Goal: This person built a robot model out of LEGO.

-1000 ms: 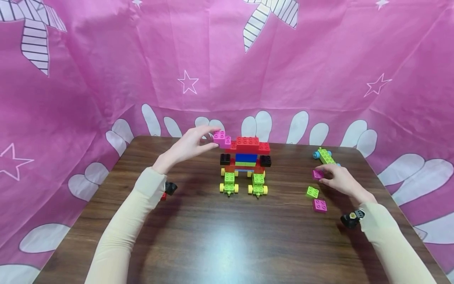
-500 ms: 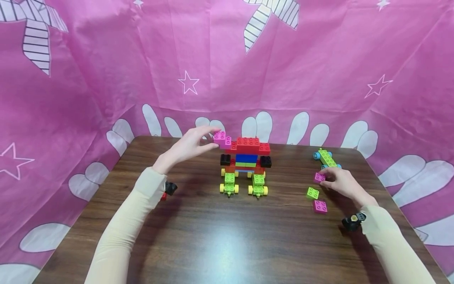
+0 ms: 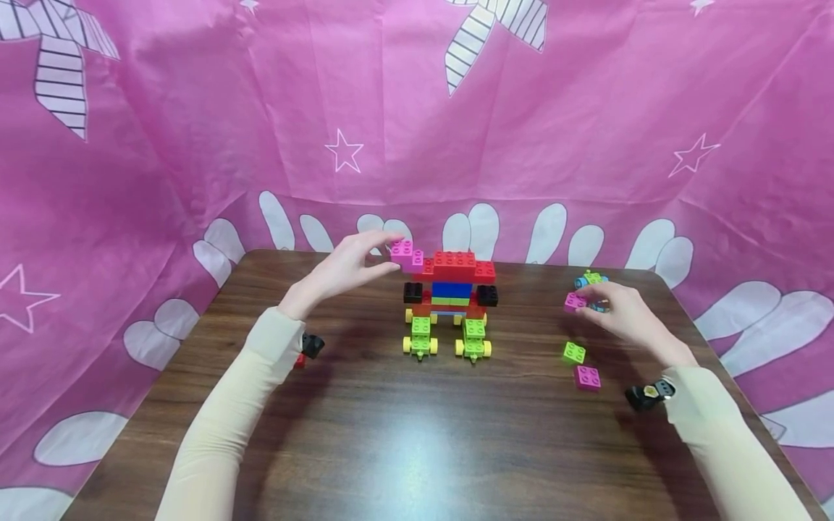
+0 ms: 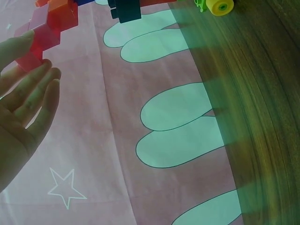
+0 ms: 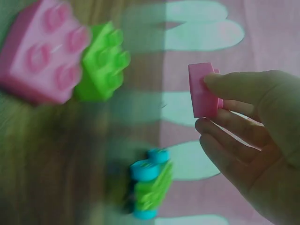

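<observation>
On a dark wooden desk [image 3: 391, 434] stands a block model [image 3: 449, 297]. The left hand [image 3: 345, 268] pinches the pink brick [image 3: 407, 253] at its upper left corner. The right hand [image 3: 619, 311] holds a small pink block [image 3: 575, 302] lifted above the desk, right of the model. Steadying the model while the block is pressed squarely onto studs would likely seat it well. Only the right wrist view shows the block pinched edgewise between thumb and fingers [image 5: 234, 89], with loose pink and green blocks [image 5: 65, 61] below.
</observation>
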Demonstrator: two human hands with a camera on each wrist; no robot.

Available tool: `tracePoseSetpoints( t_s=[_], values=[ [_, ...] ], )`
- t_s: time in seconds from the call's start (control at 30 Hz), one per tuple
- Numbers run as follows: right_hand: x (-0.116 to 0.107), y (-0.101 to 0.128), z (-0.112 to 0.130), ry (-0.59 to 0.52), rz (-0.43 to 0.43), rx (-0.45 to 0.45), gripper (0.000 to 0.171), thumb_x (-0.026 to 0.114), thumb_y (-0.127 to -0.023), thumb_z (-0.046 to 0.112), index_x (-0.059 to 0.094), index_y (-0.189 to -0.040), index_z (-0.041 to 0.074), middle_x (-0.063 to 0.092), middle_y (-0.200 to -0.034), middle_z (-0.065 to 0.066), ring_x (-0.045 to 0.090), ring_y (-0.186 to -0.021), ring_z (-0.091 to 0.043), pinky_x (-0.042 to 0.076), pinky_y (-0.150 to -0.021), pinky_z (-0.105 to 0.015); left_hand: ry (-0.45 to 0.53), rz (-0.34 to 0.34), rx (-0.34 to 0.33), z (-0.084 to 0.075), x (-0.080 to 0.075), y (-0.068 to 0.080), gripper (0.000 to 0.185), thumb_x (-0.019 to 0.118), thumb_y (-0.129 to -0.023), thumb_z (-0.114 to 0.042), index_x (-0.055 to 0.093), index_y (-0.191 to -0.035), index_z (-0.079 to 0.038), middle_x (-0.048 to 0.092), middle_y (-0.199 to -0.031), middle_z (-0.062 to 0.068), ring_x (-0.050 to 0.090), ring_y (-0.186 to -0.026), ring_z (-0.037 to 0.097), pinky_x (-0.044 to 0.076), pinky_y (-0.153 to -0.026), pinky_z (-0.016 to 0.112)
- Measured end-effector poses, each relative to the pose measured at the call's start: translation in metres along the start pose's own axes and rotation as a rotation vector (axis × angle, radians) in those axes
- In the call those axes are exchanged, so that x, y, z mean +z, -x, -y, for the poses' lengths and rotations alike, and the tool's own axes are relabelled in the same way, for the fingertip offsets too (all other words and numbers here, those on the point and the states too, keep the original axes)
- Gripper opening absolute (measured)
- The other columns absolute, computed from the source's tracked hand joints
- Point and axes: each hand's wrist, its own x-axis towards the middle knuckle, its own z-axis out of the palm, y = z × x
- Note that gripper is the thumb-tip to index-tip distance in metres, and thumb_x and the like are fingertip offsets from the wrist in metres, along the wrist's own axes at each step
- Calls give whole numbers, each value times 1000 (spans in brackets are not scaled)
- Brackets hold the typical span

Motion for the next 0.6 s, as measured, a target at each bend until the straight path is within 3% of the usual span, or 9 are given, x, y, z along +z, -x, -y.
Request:
tracePoseSetpoints(
  t_s=[0.17,0.27,0.43,0.6],
  values=[
    [-11,-13,21,-7,-42,-80,27,79,-82,10,72,-107,4,74,-97,-10,70,-86,-28,60,-76,-38,6,-1,2,0,0,0,53,72,-91,-20,55,-140,-9,65,-128,8,63,-108,21,57,-91,38],
    [-17,-21,33,-22,-43,-101,26,78,-83,9,71,-107,5,75,-96,-7,70,-86,-26,60,-76,-34,8,-3,8,1,0,0,53,72,-91,-20,55,-139,-9,65,-128,8,63,-108,21,57,-91,38],
    [-26,-33,52,-13,-38,-143,26,77,-84,10,71,-109,7,75,-98,-6,71,-88,-24,58,-79,-38,8,-9,17,1,0,0,53,73,-91,-20,55,-139,-8,65,-127,8,63,-107,21,57,-91,39],
    [-33,-43,72,-16,-28,-152,28,78,-84,12,72,-111,10,76,-100,-2,72,-90,-21,55,-81,-29,13,-10,20,2,1,0,52,72,-91,-19,55,-139,-7,65,-127,9,63,-107,21,57,-92,39]
  ],
)
